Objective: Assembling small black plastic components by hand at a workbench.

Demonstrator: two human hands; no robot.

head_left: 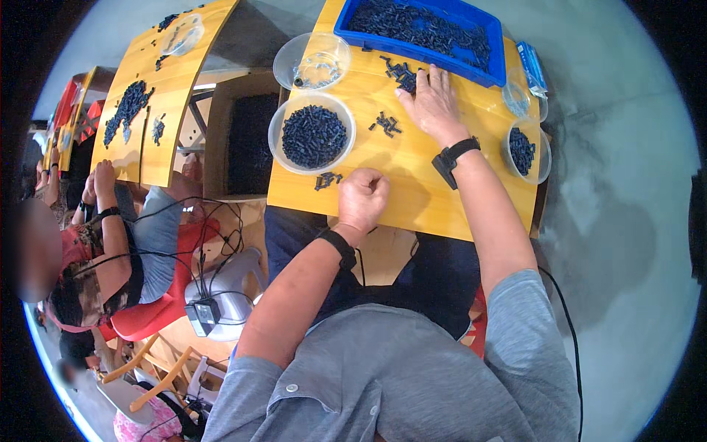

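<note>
My right hand lies flat on the yellow table with its fingers stretched out. It rests at the edge of a loose pile of small black tube-like pieces. Near the table's front edge, my left hand is curled closed, and whatever its fingers may hold is hidden. Just left of it is a small cluster of the same pieces. Another cluster lies between the two hands. Beyond my left hand stands a round clear tub full of black pieces.
A blue tray of black pieces stands at the far edge. Behind the full tub is a clear bowl with small translucent bits. At right sits a smaller tub of black pieces. A co-worker sits left at another table, beside a cardboard box.
</note>
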